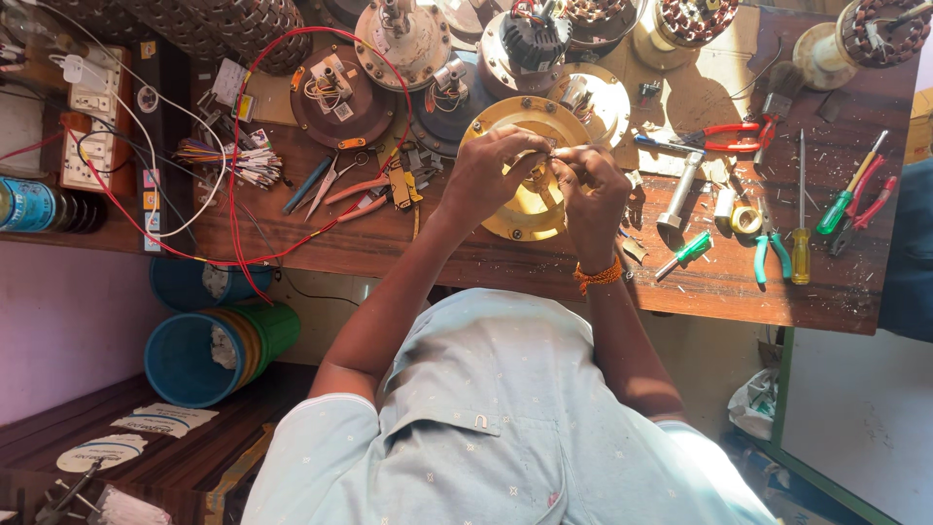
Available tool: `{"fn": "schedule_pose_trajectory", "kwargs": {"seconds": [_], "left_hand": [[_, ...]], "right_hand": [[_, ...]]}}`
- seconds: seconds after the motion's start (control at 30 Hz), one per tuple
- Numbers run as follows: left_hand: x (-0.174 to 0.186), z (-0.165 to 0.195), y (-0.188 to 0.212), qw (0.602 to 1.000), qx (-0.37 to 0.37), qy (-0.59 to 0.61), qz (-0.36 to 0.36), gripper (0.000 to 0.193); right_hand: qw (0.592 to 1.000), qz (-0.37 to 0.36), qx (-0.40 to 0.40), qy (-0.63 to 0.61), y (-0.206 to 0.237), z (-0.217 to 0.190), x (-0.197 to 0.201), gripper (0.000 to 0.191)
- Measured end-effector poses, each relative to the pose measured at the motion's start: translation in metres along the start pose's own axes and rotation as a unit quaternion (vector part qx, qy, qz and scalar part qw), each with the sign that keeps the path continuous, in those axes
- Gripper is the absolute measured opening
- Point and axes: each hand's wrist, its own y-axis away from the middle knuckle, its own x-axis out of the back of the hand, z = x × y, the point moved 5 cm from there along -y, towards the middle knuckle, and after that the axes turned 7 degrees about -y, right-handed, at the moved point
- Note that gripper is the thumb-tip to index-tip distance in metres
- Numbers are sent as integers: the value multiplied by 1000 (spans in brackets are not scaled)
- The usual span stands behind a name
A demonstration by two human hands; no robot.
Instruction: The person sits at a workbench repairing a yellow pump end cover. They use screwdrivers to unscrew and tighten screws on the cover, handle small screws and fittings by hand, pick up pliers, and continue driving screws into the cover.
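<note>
Gold motor cover (517, 219) under left hand (491, 175) and right hand (593, 190).

A wooden workbench (544, 267) spans the upper half of the frame, its dark grained top in warm, direct light with sharp shadows. At left, a pale pink wall (68, 321) stands below the bench edge, with nested blue and green buckets (219, 350) lying on their side before it. Dark wooden boards (146, 457) occupy the lower left; a green-edged panel (855, 428) fills the lower right.
</note>
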Motion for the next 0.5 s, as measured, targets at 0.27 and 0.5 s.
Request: {"fn": "schedule_pose_trajectory", "kwargs": {"seconds": [0.27,0.5], "left_hand": [[7,0,-8,994,-34,-100,-22,14],[-46,-54,-2,912,286,294,-11,7]], "right_hand": [[999,-32,20,22,-6,-3,-2,12],[998,-14,26,-56,7,29,-7,12]]}}
